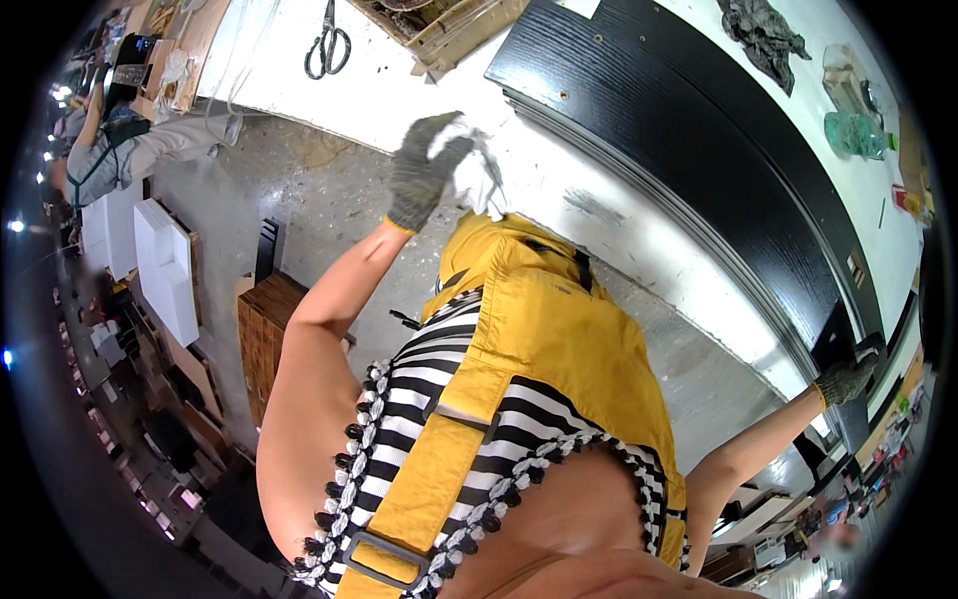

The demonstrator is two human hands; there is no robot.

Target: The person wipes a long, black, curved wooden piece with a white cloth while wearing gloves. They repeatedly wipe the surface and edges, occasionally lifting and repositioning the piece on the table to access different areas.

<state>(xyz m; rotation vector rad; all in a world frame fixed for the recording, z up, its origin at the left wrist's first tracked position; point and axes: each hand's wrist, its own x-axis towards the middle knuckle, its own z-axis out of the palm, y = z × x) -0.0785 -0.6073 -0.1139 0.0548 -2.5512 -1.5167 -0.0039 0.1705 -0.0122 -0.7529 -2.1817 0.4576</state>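
My left hand (424, 175), in a dark grey work glove with a yellow cuff, is closed on a crumpled white rag (481, 178) by the near edge of the white table. A long black panel (689, 130) with a wood-grain surface and small holes lies across the tabletop, its grooved long edge toward me. At the panel's right end is my right hand (848, 377), gloved alike, with its fingers curled at the panel's edge. Part of that grip is hidden by the dark glove against the dark panel.
Black-handled scissors (327, 52) lie on the white table (279, 75), left of a cardboard box (449, 40). Dark crumpled plastic (763, 40) and a green plastic bottle (856, 135) lie beyond the panel. A wooden box (267, 324) stands on the floor; another person (120, 155) is at far left.
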